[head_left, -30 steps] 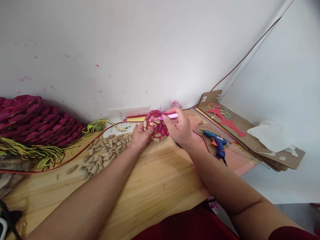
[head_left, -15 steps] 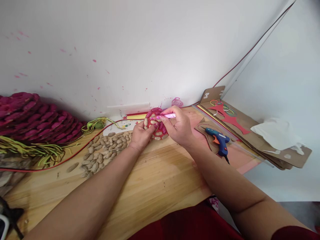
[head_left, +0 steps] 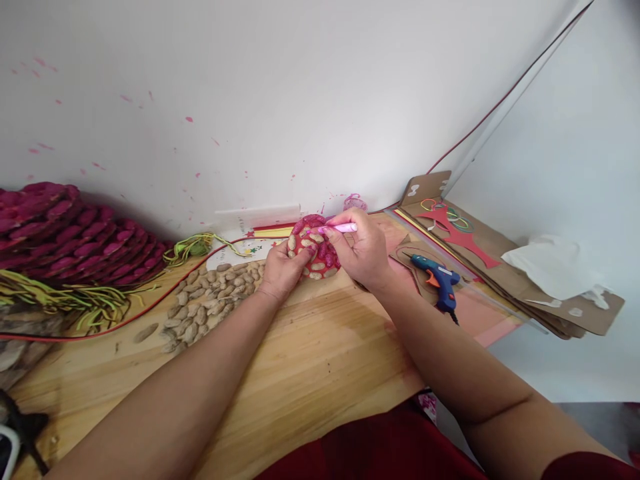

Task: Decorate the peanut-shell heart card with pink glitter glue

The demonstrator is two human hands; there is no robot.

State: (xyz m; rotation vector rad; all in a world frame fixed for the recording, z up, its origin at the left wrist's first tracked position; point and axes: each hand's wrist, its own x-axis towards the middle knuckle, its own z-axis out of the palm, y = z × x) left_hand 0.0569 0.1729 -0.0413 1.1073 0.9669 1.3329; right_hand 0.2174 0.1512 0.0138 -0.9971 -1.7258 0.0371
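My left hand grips the left edge of a round red disc with peanuts stuck over its face. Some of those peanuts are coloured magenta, at the top and right; others are still plain tan. Between the fingers of my right hand is a pink marker, its tip against the upper part of the disc. Beside my left hand lies a spread of loose peanuts on the wooden table.
At the left stands a stack of magenta peanut discs with yellow-green yarn. A blue glue gun lies right of my right hand, near cardboard sheets, a red paper cut-out and white crumpled plastic. A red cord crosses the table.
My right hand has shifted slightly right and up, carrying the marker and its tip a little across the disc. The left hand keeps hold of the disc in nearly the same place.
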